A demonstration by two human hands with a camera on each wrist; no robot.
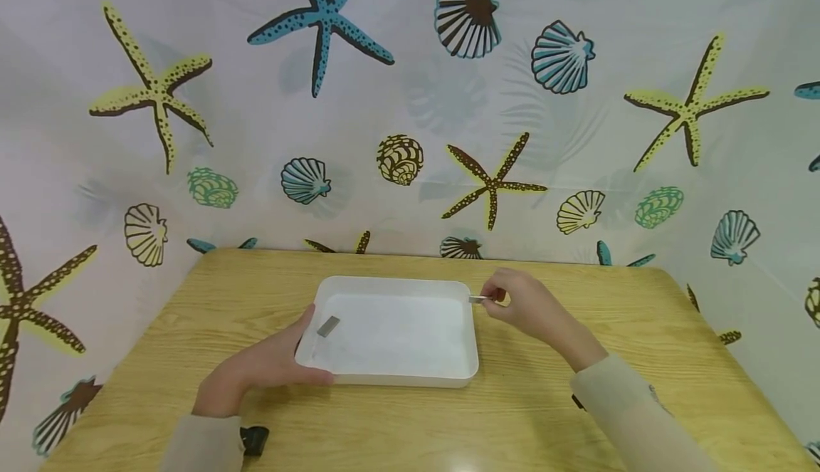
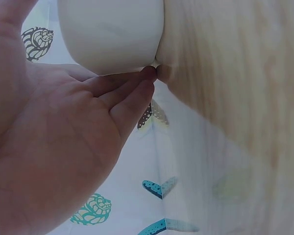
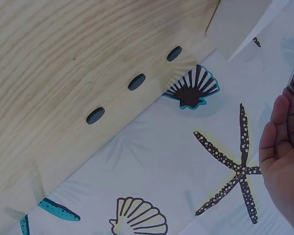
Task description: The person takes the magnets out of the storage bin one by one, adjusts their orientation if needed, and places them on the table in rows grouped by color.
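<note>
A shallow white tray [image 1: 391, 379] lies on the wooden table, with a small grey rectangular metal piece [image 1: 329, 327] inside near its left wall. My left hand [image 1: 275, 358] holds the tray at its left end, thumb along the front wall and fingers at the left side. In the left wrist view, the fingertips [image 2: 148, 73] touch the bottom edge of the tray [image 2: 112, 34]. Just beyond the tray's right back corner, my right hand [image 1: 522, 301] pinches a similar thin grey metal piece [image 1: 477, 299]. The right wrist view catches only part of that hand [image 3: 289, 147] at its edge.
The wooden table [image 1: 576, 415] extends around the tray on every side. A white curtain [image 1: 384, 102] printed with starfish and shells hangs behind and beside it. Three dark oval spots [image 3: 136, 82] show on the wood in the right wrist view.
</note>
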